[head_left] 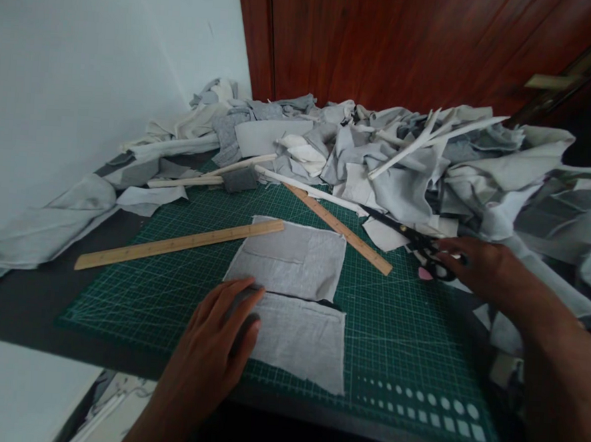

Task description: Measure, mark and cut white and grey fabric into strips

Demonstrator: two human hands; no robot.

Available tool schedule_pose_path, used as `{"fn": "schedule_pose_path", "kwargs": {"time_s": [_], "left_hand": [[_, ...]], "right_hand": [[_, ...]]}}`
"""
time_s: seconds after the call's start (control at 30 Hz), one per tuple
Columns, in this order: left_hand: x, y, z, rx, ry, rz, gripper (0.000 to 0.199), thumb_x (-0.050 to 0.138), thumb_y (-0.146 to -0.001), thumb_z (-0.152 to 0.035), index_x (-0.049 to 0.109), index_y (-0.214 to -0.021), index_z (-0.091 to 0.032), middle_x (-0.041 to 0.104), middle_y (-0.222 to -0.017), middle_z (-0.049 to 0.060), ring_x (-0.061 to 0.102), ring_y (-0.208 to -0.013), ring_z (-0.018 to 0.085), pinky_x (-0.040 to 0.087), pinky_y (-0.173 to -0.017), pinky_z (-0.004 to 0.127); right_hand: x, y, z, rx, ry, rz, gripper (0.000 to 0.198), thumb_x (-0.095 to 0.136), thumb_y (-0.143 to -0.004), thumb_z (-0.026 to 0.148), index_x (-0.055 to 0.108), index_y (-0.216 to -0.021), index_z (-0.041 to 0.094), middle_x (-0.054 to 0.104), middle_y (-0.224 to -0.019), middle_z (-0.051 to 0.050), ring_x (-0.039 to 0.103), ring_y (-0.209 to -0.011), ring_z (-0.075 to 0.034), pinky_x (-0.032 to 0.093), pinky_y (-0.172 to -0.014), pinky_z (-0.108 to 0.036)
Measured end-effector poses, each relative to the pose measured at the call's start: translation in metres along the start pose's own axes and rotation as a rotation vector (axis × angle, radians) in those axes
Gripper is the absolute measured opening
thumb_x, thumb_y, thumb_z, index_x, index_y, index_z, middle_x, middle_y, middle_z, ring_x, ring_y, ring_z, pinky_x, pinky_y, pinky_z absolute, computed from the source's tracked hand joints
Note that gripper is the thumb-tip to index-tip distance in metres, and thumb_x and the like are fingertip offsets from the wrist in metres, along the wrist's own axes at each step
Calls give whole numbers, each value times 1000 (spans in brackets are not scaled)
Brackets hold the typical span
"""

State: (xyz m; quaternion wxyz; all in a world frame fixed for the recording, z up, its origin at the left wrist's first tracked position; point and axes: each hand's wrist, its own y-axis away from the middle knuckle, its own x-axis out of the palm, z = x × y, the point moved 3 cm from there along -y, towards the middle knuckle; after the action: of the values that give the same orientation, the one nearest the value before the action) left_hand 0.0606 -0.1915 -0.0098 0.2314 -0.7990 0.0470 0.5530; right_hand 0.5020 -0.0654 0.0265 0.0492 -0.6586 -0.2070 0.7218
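Two pale grey cloth pieces lie one below the other on the green cutting mat (393, 334). The upper piece (317, 262) has a smaller rectangle marked or sewn on it. The lower piece (303, 341) has its left part under my left hand (213, 339), whose fingers are apart and rest near the seam between the pieces. Over on the right, my right hand (487, 266) has its fingers closed at the handles of black scissors (411, 235), whose blades point left toward the scraps. Part of the handles is hidden by the fingers.
One wooden ruler (174, 242) lies on the left, its tip over the upper cloth; another wooden ruler (342, 230) slants at the right. A heap of grey and white fabric scraps (403, 181) fills the back and right side. A pink piece (425, 273) lies by the scissors.
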Motion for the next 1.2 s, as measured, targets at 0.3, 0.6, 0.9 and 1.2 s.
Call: {"fn": "schedule_pose_path", "kwargs": {"time_s": [0.3, 0.6, 0.9, 1.2], "left_hand": [[-10, 7, 7, 7, -2, -4, 36, 50, -107, -29, 58, -141, -27, 60, -139, 9, 56, -129, 30, 53, -108, 48], [-17, 8, 33, -67, 8, -30, 33, 49, -107, -42, 66, -132, -28, 67, -117, 7, 63, -110, 27, 54, -100, 47], [-46, 0, 48, -131, 148, -62, 20, 50, -104, -38, 67, -98, -28, 72, -90, 0, 69, -85, 23, 56, -81, 37], [-97, -73, 128, -566, 248, -300, 28, 58, -99, -40, 64, -109, -15, 62, -73, -8, 46, -55, 7, 36, -51, 16]], "right_hand": [[-3, -1, 145, -500, -380, 45, 21, 56, -106, 30, 69, -119, 21, 74, -119, -11, 68, -112, -28, 55, -101, -47], [24, 16, 176, -621, -445, 173, 26, 56, -106, 29, 65, -128, 20, 67, -131, -12, 62, -124, -29, 52, -108, -51], [19, 7, 161, -666, -459, 164, 19, 53, -97, 12, 69, -101, 21, 71, -102, -7, 61, -104, -26, 48, -96, -45], [7, 11, 150, -714, -754, 416, 26, 44, -88, 11, 44, -64, 22, 52, -63, 0, 51, -72, -18, 38, -71, -35]]}}
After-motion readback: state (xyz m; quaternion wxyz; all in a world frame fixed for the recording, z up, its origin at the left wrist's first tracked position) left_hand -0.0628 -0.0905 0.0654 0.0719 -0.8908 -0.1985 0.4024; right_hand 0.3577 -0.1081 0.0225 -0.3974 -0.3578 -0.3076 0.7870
